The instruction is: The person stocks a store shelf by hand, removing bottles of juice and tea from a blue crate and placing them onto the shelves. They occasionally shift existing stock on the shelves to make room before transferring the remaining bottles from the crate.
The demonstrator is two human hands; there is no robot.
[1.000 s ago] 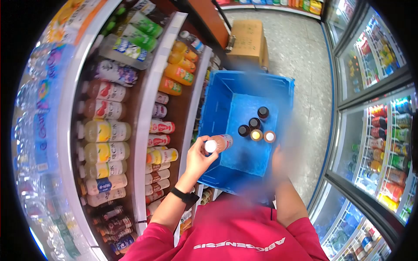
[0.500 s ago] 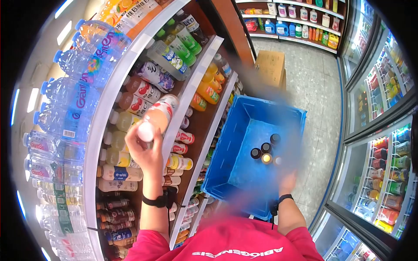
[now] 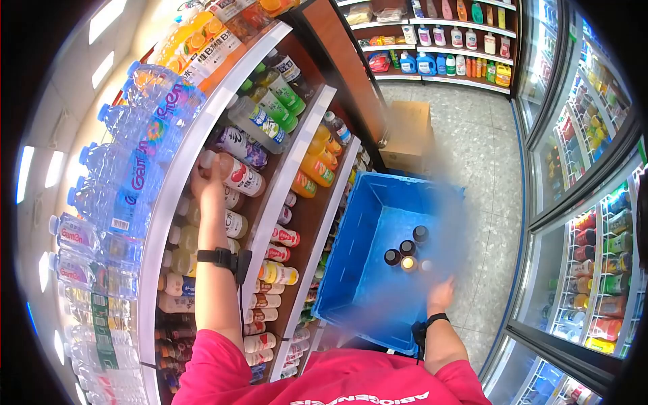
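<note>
My left hand (image 3: 206, 183) is closed round the white-capped neck of a pink bottle (image 3: 237, 177), which lies on its side on the upper shelf among other drinks. On the right, my right hand (image 3: 441, 294) is at the near right rim of a blue crate (image 3: 337, 270), partly blurred, its fingertips indistinct. Several bottles stand in the crate, seen from above, with dark caps (image 3: 408, 248) and a lit yellowish cap (image 3: 407, 264).
Large water bottles (image 3: 138, 169) line the shelf top at the left. A cardboard box (image 3: 407, 135) stands on the floor beyond the crate. Glass-door fridges (image 3: 574, 256) run along the right. Stocked shelves (image 3: 466, 66) cross the back.
My left hand has moved from in front of the shelf edge, where it held a pink bottle, up and into the shelf. The bottle now lies in the row. The view has shifted slightly.
</note>
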